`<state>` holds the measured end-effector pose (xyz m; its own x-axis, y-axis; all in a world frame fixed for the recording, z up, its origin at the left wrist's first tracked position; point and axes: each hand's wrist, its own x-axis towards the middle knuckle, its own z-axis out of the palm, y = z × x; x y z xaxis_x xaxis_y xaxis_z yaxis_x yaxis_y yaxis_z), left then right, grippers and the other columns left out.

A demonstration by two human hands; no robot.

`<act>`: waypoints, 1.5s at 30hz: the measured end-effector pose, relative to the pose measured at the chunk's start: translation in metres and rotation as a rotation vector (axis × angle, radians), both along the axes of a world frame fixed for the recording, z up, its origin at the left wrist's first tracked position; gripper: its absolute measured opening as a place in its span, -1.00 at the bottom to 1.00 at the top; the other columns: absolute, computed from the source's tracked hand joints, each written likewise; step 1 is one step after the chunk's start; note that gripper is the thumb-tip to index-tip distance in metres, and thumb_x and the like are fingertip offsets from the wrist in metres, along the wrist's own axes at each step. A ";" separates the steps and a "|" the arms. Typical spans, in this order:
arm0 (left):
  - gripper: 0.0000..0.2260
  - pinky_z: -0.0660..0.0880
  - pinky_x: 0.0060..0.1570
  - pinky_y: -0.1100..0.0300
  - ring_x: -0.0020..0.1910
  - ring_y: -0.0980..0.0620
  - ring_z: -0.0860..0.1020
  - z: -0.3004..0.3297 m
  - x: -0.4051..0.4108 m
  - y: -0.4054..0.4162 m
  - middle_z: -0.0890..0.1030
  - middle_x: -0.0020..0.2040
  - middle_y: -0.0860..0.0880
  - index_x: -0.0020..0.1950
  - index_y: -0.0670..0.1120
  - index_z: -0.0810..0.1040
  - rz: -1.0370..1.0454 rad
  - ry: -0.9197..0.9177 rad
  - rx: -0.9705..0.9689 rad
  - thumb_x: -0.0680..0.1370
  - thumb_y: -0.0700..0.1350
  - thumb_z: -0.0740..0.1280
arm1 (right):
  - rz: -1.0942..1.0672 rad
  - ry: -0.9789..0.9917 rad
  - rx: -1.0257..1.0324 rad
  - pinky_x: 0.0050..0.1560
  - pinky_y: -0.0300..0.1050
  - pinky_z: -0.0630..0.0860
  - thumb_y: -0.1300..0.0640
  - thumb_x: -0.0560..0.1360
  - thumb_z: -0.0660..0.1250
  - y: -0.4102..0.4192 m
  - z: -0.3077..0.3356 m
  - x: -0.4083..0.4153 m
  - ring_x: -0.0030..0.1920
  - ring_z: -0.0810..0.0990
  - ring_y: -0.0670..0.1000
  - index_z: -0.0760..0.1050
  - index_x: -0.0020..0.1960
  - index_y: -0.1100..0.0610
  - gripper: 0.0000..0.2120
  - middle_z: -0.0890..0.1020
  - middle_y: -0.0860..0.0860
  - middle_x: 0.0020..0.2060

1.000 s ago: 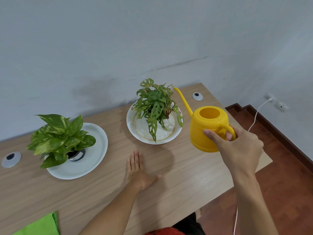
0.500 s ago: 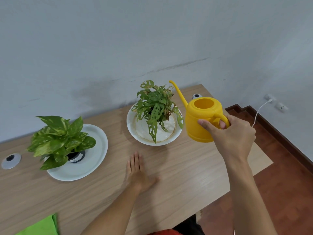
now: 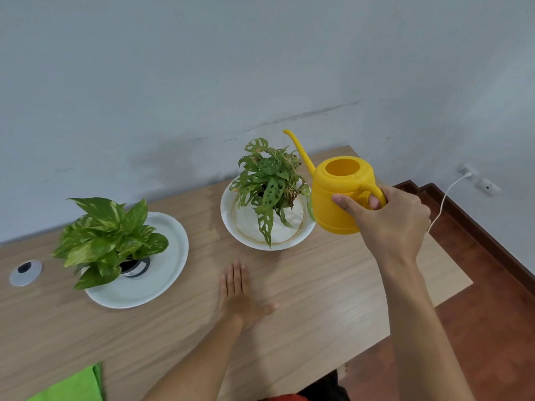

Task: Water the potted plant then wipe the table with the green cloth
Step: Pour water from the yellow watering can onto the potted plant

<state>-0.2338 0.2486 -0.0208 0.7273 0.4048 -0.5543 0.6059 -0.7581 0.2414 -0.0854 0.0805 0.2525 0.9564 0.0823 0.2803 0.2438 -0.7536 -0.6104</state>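
My right hand (image 3: 388, 221) grips the handle of a yellow watering can (image 3: 338, 192), held in the air just right of a holey-leaved potted plant (image 3: 269, 180). That plant stands in a white bowl (image 3: 246, 241) near the table's back edge. The can's long spout rises up and left, its tip above the plant's right side. My left hand (image 3: 238, 293) lies flat on the wooden table (image 3: 318, 299), fingers together, in front of the bowl. A corner of the green cloth (image 3: 75, 386) shows at the bottom left edge.
A second leafy plant (image 3: 107, 238) in a dark pot sits on a white plate (image 3: 162, 273) at the left. A metal cable grommet (image 3: 25, 272) is at the far left. The table's right edge drops to a red-brown floor (image 3: 492, 328), where a white cable runs to a wall socket.
My right hand has lifted the watering can off the table and carried it up and left toward the holey-leaved plant. My left hand has stayed flat on the table.
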 end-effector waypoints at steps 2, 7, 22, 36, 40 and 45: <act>0.22 -0.44 0.52 -0.08 0.49 -0.04 -0.56 -0.001 0.000 0.000 -0.57 0.51 -0.11 0.53 -0.15 -0.51 -0.001 -0.005 -0.001 0.35 0.62 0.11 | 0.003 0.009 0.004 -0.44 -0.18 0.20 -0.33 0.27 0.52 0.003 0.002 -0.001 -0.50 0.31 -0.11 0.18 -0.45 0.04 -0.37 0.33 -0.10 -0.54; 0.24 -0.44 0.51 -0.10 0.49 -0.06 -0.56 -0.004 0.001 0.001 -0.56 0.51 -0.13 0.51 -0.16 -0.52 0.000 -0.025 -0.005 0.34 0.63 0.10 | 0.022 0.017 0.025 -0.45 -0.20 0.18 -0.30 0.27 0.53 0.009 0.005 -0.005 -0.49 0.30 -0.14 0.18 -0.45 0.02 -0.39 0.34 -0.09 -0.54; 0.23 -0.69 0.28 0.07 0.49 -0.05 -0.55 -0.002 -0.001 0.001 -0.56 0.49 -0.10 0.49 -0.14 -0.53 0.016 -0.064 0.003 0.32 0.64 0.08 | 0.101 0.011 0.057 -0.43 -0.18 0.21 -0.32 0.25 0.53 0.011 -0.003 -0.021 -0.48 0.36 -0.09 0.21 -0.44 0.01 -0.41 0.35 -0.10 -0.54; 0.21 -0.69 0.29 0.08 0.49 -0.03 -0.54 0.000 -0.002 -0.001 -0.56 0.49 -0.09 0.46 -0.14 -0.54 0.028 -0.075 0.006 0.33 0.63 0.10 | 0.131 0.020 0.073 -0.43 -0.18 0.21 -0.30 0.25 0.54 0.001 -0.015 -0.041 -0.48 0.35 -0.11 0.19 -0.44 -0.02 -0.41 0.35 -0.12 -0.54; 0.20 -0.62 0.38 0.03 0.47 -0.01 -0.57 -0.002 -0.001 -0.001 -0.58 0.48 -0.08 0.46 -0.12 -0.55 0.028 -0.078 -0.012 0.33 0.63 0.09 | 0.149 -0.002 0.064 -0.42 -0.22 0.21 -0.31 0.26 0.52 -0.007 -0.019 -0.045 -0.48 0.37 -0.13 0.30 -0.42 -0.03 -0.50 0.34 -0.15 -0.54; 0.21 -0.47 0.50 -0.06 0.48 -0.02 -0.56 -0.004 -0.001 0.000 -0.58 0.47 -0.10 0.46 -0.13 -0.55 0.021 -0.057 -0.019 0.33 0.63 0.10 | 0.128 0.001 0.039 -0.43 -0.25 0.19 -0.28 0.26 0.54 -0.016 -0.020 -0.050 -0.49 0.35 -0.12 0.32 -0.43 0.00 -0.50 0.32 -0.13 -0.55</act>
